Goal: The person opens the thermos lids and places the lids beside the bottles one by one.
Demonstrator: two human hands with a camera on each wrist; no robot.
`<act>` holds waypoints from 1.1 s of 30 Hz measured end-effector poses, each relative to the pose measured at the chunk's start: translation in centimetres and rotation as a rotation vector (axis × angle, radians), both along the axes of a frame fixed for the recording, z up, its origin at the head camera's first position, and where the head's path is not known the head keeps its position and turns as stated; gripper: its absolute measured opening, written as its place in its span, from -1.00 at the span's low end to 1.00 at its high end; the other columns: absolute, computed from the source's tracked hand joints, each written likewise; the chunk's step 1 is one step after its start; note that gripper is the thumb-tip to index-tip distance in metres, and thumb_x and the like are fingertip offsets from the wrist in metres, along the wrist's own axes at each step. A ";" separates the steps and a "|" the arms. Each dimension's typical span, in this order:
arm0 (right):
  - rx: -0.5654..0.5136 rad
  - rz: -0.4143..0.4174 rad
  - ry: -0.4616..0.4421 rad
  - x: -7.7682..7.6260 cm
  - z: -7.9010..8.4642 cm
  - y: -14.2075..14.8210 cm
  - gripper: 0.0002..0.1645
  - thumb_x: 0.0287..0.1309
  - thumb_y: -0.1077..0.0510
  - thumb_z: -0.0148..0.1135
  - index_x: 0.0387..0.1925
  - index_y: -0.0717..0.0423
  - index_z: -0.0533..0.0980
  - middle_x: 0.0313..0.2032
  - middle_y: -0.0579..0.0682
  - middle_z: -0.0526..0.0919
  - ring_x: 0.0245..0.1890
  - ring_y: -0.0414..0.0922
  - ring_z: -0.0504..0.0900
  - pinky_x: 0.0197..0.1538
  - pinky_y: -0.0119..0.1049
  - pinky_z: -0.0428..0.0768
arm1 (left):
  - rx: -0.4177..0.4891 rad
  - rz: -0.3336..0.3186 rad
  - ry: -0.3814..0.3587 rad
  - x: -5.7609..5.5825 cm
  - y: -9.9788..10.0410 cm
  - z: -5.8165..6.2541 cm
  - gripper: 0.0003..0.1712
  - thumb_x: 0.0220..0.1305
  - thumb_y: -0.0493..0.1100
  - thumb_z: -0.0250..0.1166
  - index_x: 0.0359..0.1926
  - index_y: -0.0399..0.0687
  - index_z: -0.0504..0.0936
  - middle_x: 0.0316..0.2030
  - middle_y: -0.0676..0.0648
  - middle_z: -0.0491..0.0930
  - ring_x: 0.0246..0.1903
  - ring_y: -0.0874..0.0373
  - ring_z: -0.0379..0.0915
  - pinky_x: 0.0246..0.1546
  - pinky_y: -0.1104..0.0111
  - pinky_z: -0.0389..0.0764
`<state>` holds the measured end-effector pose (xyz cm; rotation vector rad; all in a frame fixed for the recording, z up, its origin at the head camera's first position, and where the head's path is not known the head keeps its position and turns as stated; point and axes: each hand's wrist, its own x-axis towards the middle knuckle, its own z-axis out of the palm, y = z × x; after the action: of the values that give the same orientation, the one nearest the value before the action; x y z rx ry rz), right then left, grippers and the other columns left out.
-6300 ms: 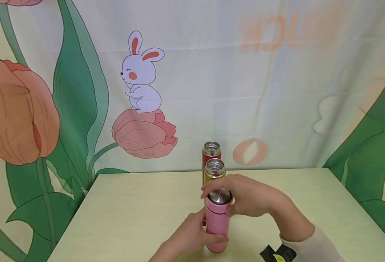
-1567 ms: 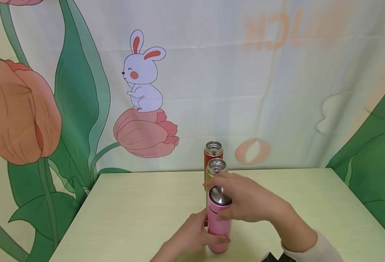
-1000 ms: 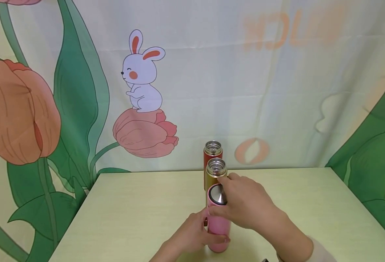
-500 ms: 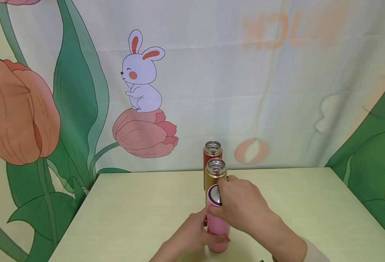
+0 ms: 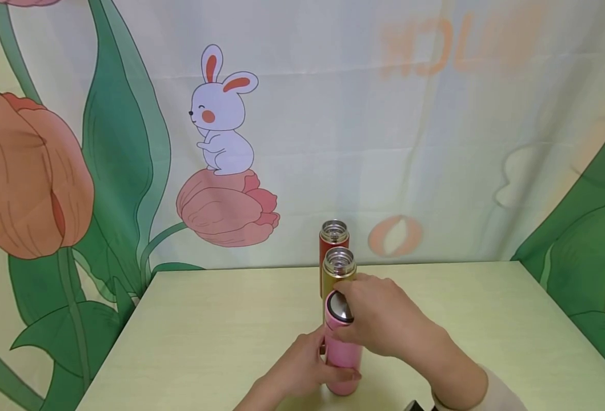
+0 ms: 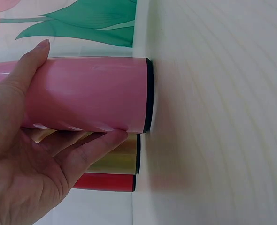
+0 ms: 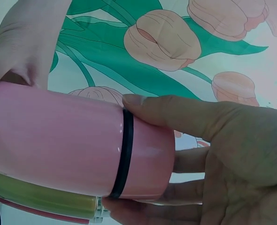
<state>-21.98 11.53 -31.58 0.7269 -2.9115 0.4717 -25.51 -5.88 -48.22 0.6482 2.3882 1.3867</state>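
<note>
A pink thermos bottle [image 5: 344, 355] stands upright on the table, its lid [image 7: 150, 157] seated on top; a black ring shows at the seam. My left hand [image 5: 302, 365] grips the lower body, thumb across the near side and fingers behind it; in the left wrist view the base meets the tabletop. My right hand [image 5: 384, 317] holds the lid from the right, with the thumb on the near side and the fingers curled round the far side. Part of the steel lid top [image 5: 337, 306] shows beside that hand.
Directly behind the pink bottle stands a gold thermos bottle [image 5: 332, 283] without a lid, and behind that a lidless red one [image 5: 327, 254]. The pale table [image 5: 220, 325] ends at a printed curtain [image 5: 302, 125] with tulips and a rabbit.
My right hand has shifted and turned around the lid, from reaching over its top to gripping from the right, with small back-and-forth turns. My left hand and the bottle stay in place.
</note>
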 end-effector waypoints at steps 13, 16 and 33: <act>-0.031 0.116 -0.144 -1.1 0.7 1.3 -0.44 -0.10 0.22 0.63 0.01 -0.07 0.66 -0.15 -0.18 0.69 -0.13 -0.17 0.63 -0.12 -0.20 0.61 | -0.008 0.004 -0.010 -0.1 0.0 0.0 -0.32 0.06 0.25 0.59 0.19 0.50 0.50 -0.04 0.29 0.71 0.01 0.31 0.61 0.11 0.18 0.58; -0.038 0.125 -0.182 -1.3 0.8 1.5 -0.32 -0.11 0.27 0.62 0.13 0.00 0.63 -0.05 -0.10 0.70 -0.06 -0.12 0.65 -0.07 -0.18 0.64 | -0.002 0.005 -0.018 -0.1 0.1 0.0 -0.34 0.07 0.22 0.59 0.18 0.48 0.51 -0.05 0.28 0.71 0.00 0.31 0.60 0.11 0.18 0.58; -0.035 0.229 -0.256 -2.1 1.1 2.1 -0.23 -0.10 0.47 0.46 0.09 -0.28 0.61 -0.08 -0.22 0.68 -0.03 -0.18 0.61 0.05 -0.18 0.60 | 0.006 0.013 -0.041 -0.1 0.0 -0.2 -0.35 0.05 0.25 0.59 0.14 0.43 0.52 -0.09 0.27 0.71 -0.06 0.31 0.61 0.06 0.21 0.57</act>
<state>-24.06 13.66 -30.50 1.0757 -3.0548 0.6834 -25.64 -5.83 -48.44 0.6013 2.3612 1.4000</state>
